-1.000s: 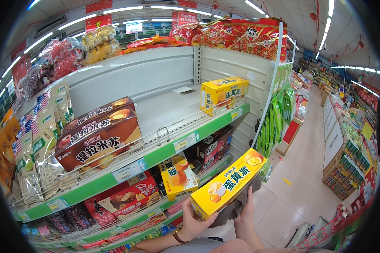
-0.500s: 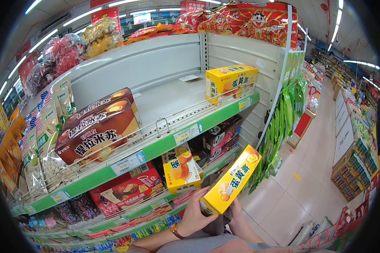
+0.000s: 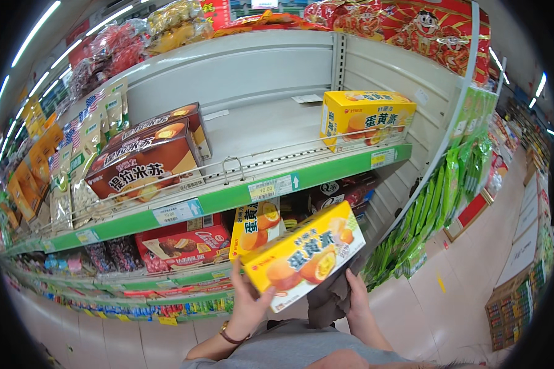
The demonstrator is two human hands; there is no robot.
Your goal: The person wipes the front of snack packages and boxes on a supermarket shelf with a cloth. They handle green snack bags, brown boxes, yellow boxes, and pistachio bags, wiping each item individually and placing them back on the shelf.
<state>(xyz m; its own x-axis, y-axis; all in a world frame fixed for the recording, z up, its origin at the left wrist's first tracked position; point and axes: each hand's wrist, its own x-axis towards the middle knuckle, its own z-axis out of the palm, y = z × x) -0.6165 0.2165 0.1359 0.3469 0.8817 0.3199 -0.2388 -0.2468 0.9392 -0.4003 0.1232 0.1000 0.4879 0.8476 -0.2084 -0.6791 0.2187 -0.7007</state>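
A yellow and white snack box [image 3: 305, 255] is in front of me, tilted, with its broad front facing up toward me. My left hand [image 3: 247, 307] grips its lower left end, the thumb on the front face. Beneath the box's right end hangs a dark grey cloth [image 3: 331, 298], and my right hand [image 3: 358, 301] is closed on that cloth at the box's right side. Behind the held box, another yellow box [image 3: 251, 229] stands tilted on the shelf below the green-edged one. A similar yellow box [image 3: 368, 120] sits at the right end of the upper shelf.
Brown boxes [image 3: 144, 161] stand left on the upper shelf [image 3: 258, 132], behind a wire rail [image 3: 234, 171]. Red boxes [image 3: 188, 246] lie on the lower shelf. Green packets [image 3: 434, 209] hang from the shelf's right end, beside the tiled aisle floor [image 3: 412, 320]. Stacked cartons [image 3: 517, 295] line the far right.
The held box has been turned from its narrow side to its broad front and now lies more level. My right hand has come away from it, with the cloth more visible. The view has shifted.
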